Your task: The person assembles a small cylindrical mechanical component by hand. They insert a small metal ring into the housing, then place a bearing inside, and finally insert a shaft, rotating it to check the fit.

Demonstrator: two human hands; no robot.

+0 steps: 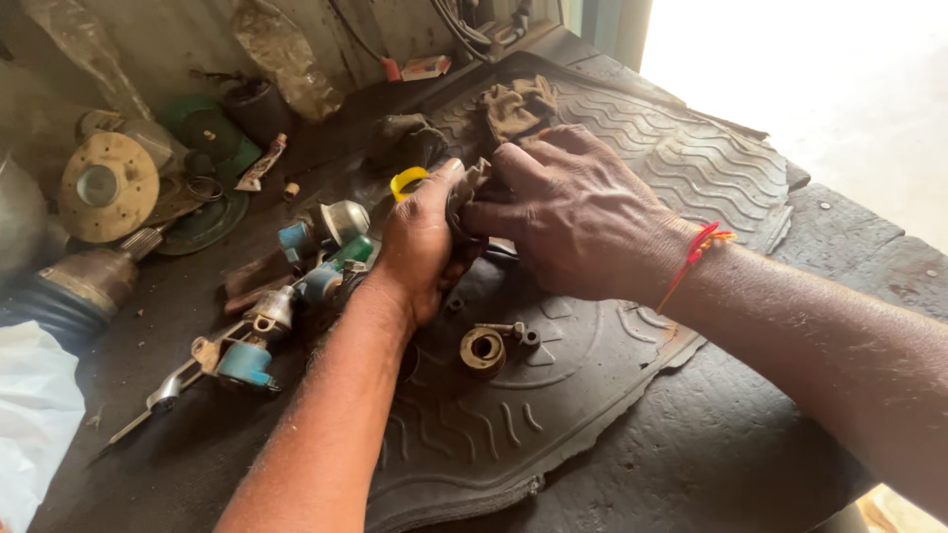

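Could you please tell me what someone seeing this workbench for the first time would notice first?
First, the two hands at the centre: the left hand and the right hand are closed together around a dirty rag over a dark ribbed rubber mat. Just below them on the mat lies a small brass-coloured ring part. To the left sits a clutter of blue and metal fittings, with a round tan disc leaning by the wall.
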